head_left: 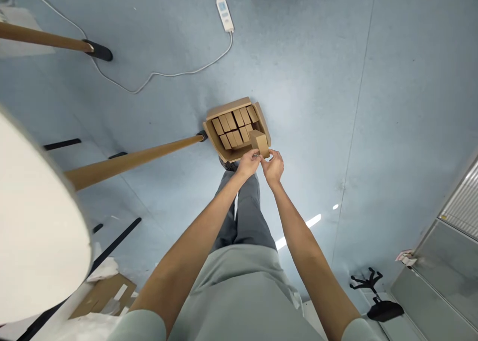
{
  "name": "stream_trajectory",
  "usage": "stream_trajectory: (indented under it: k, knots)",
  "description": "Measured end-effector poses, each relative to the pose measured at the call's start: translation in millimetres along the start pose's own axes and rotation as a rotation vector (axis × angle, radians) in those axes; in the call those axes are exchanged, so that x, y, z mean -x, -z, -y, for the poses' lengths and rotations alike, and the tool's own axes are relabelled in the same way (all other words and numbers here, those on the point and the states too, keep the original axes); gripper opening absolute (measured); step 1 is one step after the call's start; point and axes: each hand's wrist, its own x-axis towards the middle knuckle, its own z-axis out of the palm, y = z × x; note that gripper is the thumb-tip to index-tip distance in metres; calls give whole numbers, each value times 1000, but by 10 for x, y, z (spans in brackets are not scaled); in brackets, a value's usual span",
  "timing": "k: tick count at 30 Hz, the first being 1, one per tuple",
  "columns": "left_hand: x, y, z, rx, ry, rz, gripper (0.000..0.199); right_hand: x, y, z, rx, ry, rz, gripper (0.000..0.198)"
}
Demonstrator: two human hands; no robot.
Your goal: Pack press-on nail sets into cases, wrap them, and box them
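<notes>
Both of my hands are at the near end of a small brown cardboard box (260, 143), held above the right near corner of a larger open carton (234, 106). My left hand (249, 164) has its fingers closed at the small box's lower left. On its lower right, my right hand (274, 167) pinches the same end with thumb and fingers. Inside the carton, several similar small boxes (226, 123) stand in two rows. The carton's flaps are folded outward, and it sits in front of my feet.
A white handheld controller (224, 14) lies on the blue floor with its cable (168, 75) running left. Wooden legs (142, 161) and a white round-edged surface (37, 221) stand at left. Cardboard (102, 296) lies lower left; a black chair (384, 308) is lower right.
</notes>
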Motion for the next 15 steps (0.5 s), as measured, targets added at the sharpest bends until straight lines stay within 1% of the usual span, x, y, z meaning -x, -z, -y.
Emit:
stream_trajectory:
  k: [4,7,10,13,15]
  knots:
    - [-635,-60,318,19,33,11,34,-556,-532,-255,26,-68,11,39]
    - [-1035,-115,572,60,80,18,35,-896,-872,-452,19,-103,38,41]
    - [-1339,-148,796,70,113,23,39,-1138,-1155,-605,-7,-94,37,40]
    - [-1562,-148,971,57,168,29,52,-1287,-1386,-678,-8,-76,27,41]
    - [-1688,-142,1067,34,173,24,59,-1358,-1514,-696,-10,-83,25,41]
